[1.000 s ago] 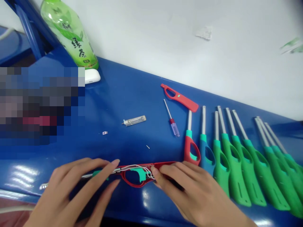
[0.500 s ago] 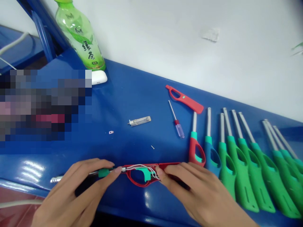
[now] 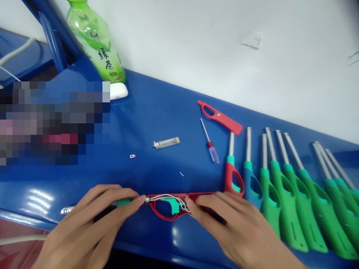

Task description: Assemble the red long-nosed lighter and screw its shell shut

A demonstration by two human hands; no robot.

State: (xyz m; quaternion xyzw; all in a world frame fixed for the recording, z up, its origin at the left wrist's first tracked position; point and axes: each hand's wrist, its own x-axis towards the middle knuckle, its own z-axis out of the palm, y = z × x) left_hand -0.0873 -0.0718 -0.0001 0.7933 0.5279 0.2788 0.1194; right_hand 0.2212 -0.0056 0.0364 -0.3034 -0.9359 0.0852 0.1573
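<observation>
An opened red gas lighter shell [image 3: 160,216] lies at the table's front edge, its inside facing up. White wires [image 3: 165,196] and a turquoise trigger [image 3: 174,206] show in it. My left hand [image 3: 92,220] is closed at the shell's left end, thumb and forefinger pinching the joint by the turquoise collar [image 3: 123,202]. Past its knuckles the metal tube [image 3: 66,210] sticks out to the left. My right hand [image 3: 235,224] grips the shell's handle end, its thumb pressed beside the wires. The palm side of both hands is hidden.
Beyond the hands lie a clear fuel tank [image 3: 166,143], a screw [image 3: 181,174], a small light-coloured part [image 3: 132,156], a screwdriver [image 3: 212,151] and a red half shell [image 3: 221,117]. Several lighters [image 3: 288,194] line the right. A tea bottle [image 3: 98,45] stands back left.
My left hand has shifted very slightly, its forefinger now nearer the thumb at the joint. The right hand keeps its grip, and the loose parts stay put.
</observation>
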